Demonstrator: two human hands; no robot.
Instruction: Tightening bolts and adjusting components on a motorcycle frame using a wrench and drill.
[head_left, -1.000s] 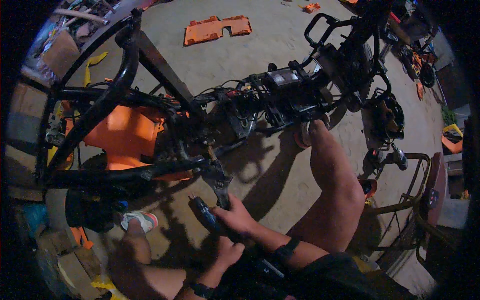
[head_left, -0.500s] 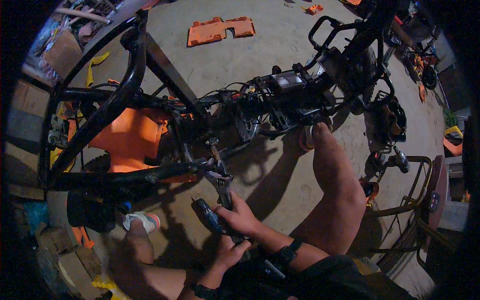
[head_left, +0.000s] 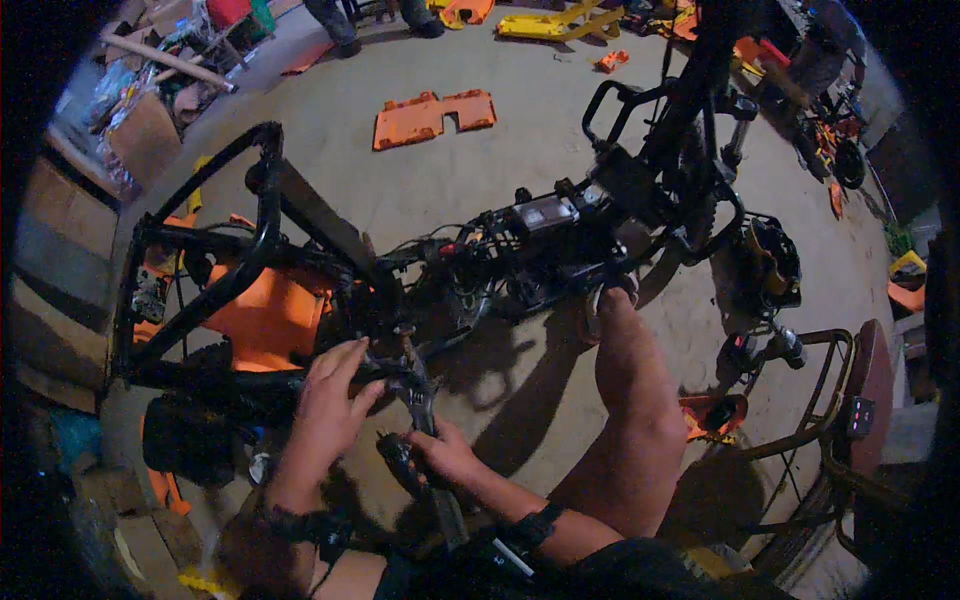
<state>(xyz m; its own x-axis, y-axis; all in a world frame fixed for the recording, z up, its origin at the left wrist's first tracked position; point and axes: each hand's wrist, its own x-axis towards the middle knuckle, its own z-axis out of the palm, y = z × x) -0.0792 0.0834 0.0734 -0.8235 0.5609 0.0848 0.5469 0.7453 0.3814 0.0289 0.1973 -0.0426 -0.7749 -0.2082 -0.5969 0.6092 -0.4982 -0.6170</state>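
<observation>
My right hand [head_left: 446,452] is closed round the handle of a metal adjustable wrench [head_left: 418,400], whose head is at a bolt [head_left: 407,342] on the black vehicle frame [head_left: 262,230]. A dark power tool [head_left: 396,458] with a bit at its tip lies alongside the handle at that hand; whether I grip it too, I cannot tell. My left hand [head_left: 333,405] is open, fingers stretched toward the lower frame tube left of the wrench head; whether they touch it is unclear. An orange plastic panel [head_left: 260,318] sits inside the frame behind that tube.
An orange panel [head_left: 400,125] lies on the concrete floor [head_left: 545,115]. Another person's legs [head_left: 360,20] stand at the top, near yellow parts [head_left: 545,27]. Cardboard and clutter [head_left: 145,135] line the left. A metal rack [head_left: 835,390] and loose black part [head_left: 770,260] are at the right.
My left hand has left the wrench handle and reached up-left, opening near the frame tube. The view has shifted, bringing another person's legs in at the top.
</observation>
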